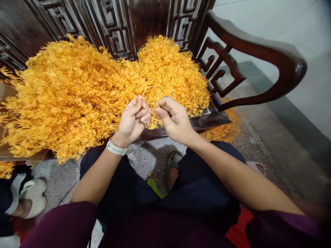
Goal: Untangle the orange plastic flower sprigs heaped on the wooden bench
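Both of my hands are raised in front of a large heap of orange-yellow rubbery strands with small flower-like ends (85, 89). My left hand (133, 119), with a pale watch (116, 148) on its wrist, pinches a thin orange strand (147, 88) between thumb and forefinger. A short way to the right, my right hand (174, 119) is also pinched closed, its fingertips at the other side of that strand. The strand arches up between the two hands. Just below them hangs a splayed orange end (153, 124); whether it joins the held strand I cannot tell.
The heap lies on a dark carved wooden bench (212, 119) with a curved armrest (258, 51) on the right. More orange pieces (224, 127) lie on the floor beside it. Another person's foot in a pale shoe (33, 198) is at lower left. A green object (156, 188) lies between my legs.
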Demonstrator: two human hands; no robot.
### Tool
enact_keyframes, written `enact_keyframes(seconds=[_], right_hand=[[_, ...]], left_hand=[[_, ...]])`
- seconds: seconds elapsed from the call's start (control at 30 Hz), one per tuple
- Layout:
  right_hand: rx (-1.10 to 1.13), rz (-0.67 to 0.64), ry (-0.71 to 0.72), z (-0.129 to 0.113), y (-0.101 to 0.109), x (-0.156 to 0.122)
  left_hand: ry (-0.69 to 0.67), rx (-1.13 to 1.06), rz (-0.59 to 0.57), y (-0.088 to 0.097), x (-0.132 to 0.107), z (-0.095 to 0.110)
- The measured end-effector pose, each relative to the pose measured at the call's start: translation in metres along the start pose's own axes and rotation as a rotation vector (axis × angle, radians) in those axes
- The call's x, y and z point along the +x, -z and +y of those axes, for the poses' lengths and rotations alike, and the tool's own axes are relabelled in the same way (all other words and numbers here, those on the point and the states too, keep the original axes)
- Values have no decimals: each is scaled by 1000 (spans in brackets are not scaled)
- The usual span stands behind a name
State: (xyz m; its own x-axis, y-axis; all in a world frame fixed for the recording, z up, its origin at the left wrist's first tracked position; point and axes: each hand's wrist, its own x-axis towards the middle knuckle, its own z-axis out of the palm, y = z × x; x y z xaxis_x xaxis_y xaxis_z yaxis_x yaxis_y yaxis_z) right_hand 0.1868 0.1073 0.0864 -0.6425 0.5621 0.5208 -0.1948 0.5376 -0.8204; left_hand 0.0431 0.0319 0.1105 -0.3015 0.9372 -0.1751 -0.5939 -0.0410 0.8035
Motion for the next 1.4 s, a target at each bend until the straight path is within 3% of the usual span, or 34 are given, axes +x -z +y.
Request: enact_keyframes(seconds=[0.07, 0.17, 0.23, 0.3, 0.4, 0.43, 0.47, 0.5, 0.6, 0.67, 0.77, 0.83, 0.93, 1.03, 1.1, 1.27, 1.4], right_hand=[[-107, -84, 142, -12, -1, -5], [-70, -336, 269, -39, -8, -21], [47, -488, 221, -54, -14, -29], [110, -648, 125, -63, -16, -31], [34, -977, 101, -62, -5, -17], [-56, -1018, 146, -58, 3, -7], [-192, -955, 205, -52, 11, 4], [-353, -796, 265, -44, 20, 17], [-729, -141, 358, -12, 41, 59], [-519, 76, 113, 12, 47, 81], [286, 235, -548, 39, 42, 89], [547, 257, -745, 46, 33, 79], [542, 127, -752, 42, 14, 59], [424, -141, -585, 32, -5, 47], [349, -223, -463, 27, -13, 44], [286, -226, -395, 18, -12, 38], [75, -175, -248, 14, -12, 32]], left_hand=[[-38, -69, 5, 12, 5, 11], [-189, -174, 110, 42, 17, 34], [-260, -223, 145, 58, 20, 47], [-267, -267, 109, 66, 20, 52], [-196, -316, 38, 63, 17, 46], [-168, -320, 28, 62, 16, 43], [-148, -320, 26, 60, 16, 41], [-134, -321, 29, 60, 17, 38], [-110, -336, 31, 65, 19, 36], [-92, -346, 5, 69, 19, 36], [-63, -332, -30, 68, 17, 35], [-46, -306, -41, 63, 15, 31], [-49, -231, -77, 48, 11, 22], [-73, -176, -80, 36, 8, 13], [-84, -169, -70, 32, 6, 9], [-149, -118, -91, 34, 8, 6], [-192, -91, -58, 33, 9, 4]])
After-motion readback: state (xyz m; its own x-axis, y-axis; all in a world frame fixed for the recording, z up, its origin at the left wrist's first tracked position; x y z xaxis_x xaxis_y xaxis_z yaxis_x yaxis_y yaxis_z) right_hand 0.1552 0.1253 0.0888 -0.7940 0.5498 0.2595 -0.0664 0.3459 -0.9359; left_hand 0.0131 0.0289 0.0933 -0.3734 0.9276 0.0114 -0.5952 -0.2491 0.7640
